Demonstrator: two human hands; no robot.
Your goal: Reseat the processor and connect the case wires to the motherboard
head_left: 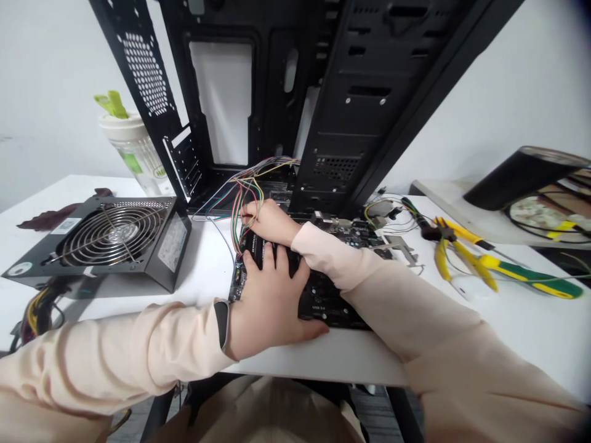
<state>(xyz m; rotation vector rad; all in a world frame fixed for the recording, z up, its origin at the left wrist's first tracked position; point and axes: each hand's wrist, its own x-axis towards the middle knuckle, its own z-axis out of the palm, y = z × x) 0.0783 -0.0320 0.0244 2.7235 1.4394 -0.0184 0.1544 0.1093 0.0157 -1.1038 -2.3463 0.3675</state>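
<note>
My left hand (272,292) lies with its fingers spread over the near part of a black motherboard (335,301), which rests on the white table. My right hand (272,221) reaches across the board toward its far left side. Its fingers are curled at a bundle of thin coloured wires (236,215), seemingly pinching some of them; the fingertips are partly hidden. The wires run from the board's left edge up into the open black computer case (330,123). Much of the motherboard is covered by my hands and right forearm.
A power supply (173,246) with a round fan sits to the left, its cables (39,311) hanging nearby. Behind it stands a cup (138,154). Yellow-handled pliers (466,261), a screwdriver (530,277) and loose wires lie to the right. A black cylinder (512,178) rests farther back.
</note>
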